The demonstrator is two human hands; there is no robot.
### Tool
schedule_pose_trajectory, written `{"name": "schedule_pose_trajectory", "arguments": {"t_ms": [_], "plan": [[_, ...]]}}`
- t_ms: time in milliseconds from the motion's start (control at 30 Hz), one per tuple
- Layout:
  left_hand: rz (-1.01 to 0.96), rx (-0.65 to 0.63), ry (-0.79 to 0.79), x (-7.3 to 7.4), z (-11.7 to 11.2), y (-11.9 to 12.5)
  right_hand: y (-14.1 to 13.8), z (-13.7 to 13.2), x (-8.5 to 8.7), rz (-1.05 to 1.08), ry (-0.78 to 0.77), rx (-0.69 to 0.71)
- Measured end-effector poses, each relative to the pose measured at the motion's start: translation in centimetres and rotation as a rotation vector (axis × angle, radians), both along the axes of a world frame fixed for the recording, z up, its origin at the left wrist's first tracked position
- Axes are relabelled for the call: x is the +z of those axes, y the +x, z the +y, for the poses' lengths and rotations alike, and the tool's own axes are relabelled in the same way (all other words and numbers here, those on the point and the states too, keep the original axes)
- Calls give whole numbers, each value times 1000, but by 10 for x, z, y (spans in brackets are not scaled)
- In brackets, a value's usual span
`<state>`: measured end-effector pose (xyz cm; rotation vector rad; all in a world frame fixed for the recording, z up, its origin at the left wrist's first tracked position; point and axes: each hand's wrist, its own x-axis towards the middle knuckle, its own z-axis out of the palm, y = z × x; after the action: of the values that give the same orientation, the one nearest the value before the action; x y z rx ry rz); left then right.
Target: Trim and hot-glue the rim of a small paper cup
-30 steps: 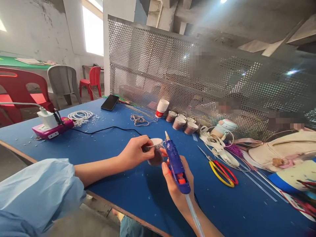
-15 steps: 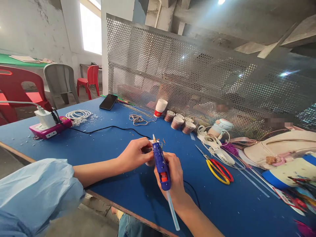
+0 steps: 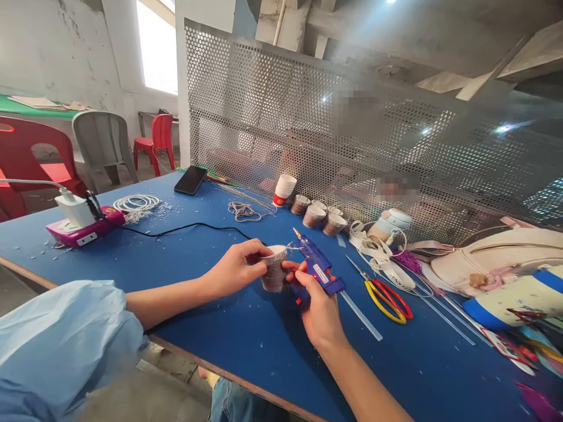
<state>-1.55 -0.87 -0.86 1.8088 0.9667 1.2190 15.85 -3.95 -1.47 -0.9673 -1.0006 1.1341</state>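
My left hand [image 3: 243, 264] pinches the rim of a small paper cup [image 3: 274, 274] wrapped in brownish cord, its white inside edge showing. In my right hand [image 3: 317, 302] is a blue hot glue gun [image 3: 319, 266], its brass nozzle pointing up and away to the left. A clear glue stick [image 3: 363, 316] juts from its back end. Fingers of the right hand come close to the cup's right side; whether they touch it I cannot tell. A thin pale strand shows between cup and gun. Several similar wrapped cups [image 3: 314, 217] stand farther back beside a stack of white cups [image 3: 285, 190].
Scissors [image 3: 387, 302] with red and yellow handles lie at right, near a white ribbon [image 3: 373, 255], a bottle [image 3: 391, 224] and a pale bag [image 3: 505, 255]. At left stand a pink power strip [image 3: 85, 231] and coiled white cord [image 3: 136, 204]. A perforated metal screen [image 3: 264, 117] lines the back.
The glue gun has swung to the right, away from in front of the cup, and tilts left now. More of the wrapped cup shows, still held by my left hand.
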Motion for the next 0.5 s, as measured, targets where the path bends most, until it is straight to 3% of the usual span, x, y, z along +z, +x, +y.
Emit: {"name": "schedule_pose_trajectory", "arguments": {"t_ms": [133,267,500], "plan": [[-21,22,-12,-1,1,0,3,-5,1,-148,92,9],[19,62,43,-2,1,3,4,-16,3,-511,268,-20],[15,16,21,-1,-4,4,1,-12,-8,-1059,744,-136]]}}
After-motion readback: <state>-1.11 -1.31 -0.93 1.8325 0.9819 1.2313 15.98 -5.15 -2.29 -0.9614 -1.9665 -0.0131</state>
